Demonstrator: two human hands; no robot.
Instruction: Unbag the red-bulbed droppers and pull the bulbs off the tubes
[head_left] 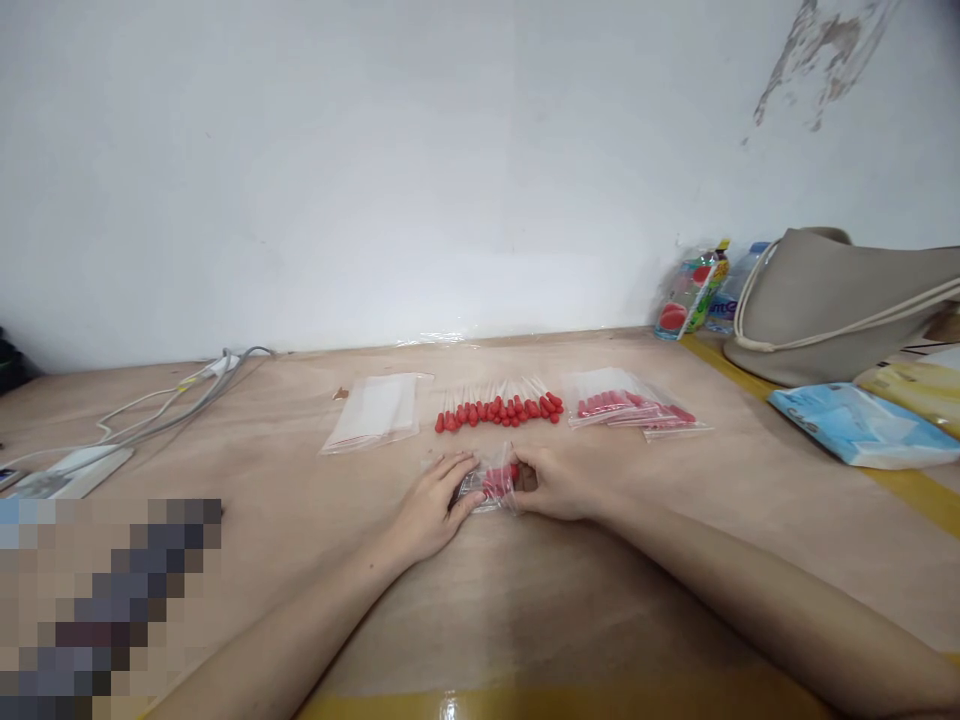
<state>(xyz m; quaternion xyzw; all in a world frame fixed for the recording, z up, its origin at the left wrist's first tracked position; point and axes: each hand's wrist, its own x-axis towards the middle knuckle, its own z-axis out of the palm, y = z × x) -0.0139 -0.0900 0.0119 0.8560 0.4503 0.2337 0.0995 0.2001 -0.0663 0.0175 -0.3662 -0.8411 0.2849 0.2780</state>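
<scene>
A small clear zip bag [493, 484] with red-tipped pieces inside lies on the wooden table [525, 600] between my hands. My left hand [435, 505] presses on its left end, fingers curled over the plastic. My right hand [553, 483] pinches its right end, fingers closed. Just beyond lies a row of loose droppers with red bulbs [499, 409]. To the left of that row sits a stack of empty clear bags [375, 410]. To the right lie filled bags of red pieces [637, 408].
A beige bag [840, 300] stands at the back right with bottles [694, 290] beside it. A blue tissue pack [862, 425] lies at the right edge. A power strip and cables [112, 440] lie at the left. Yellow tape runs along the table's front edge.
</scene>
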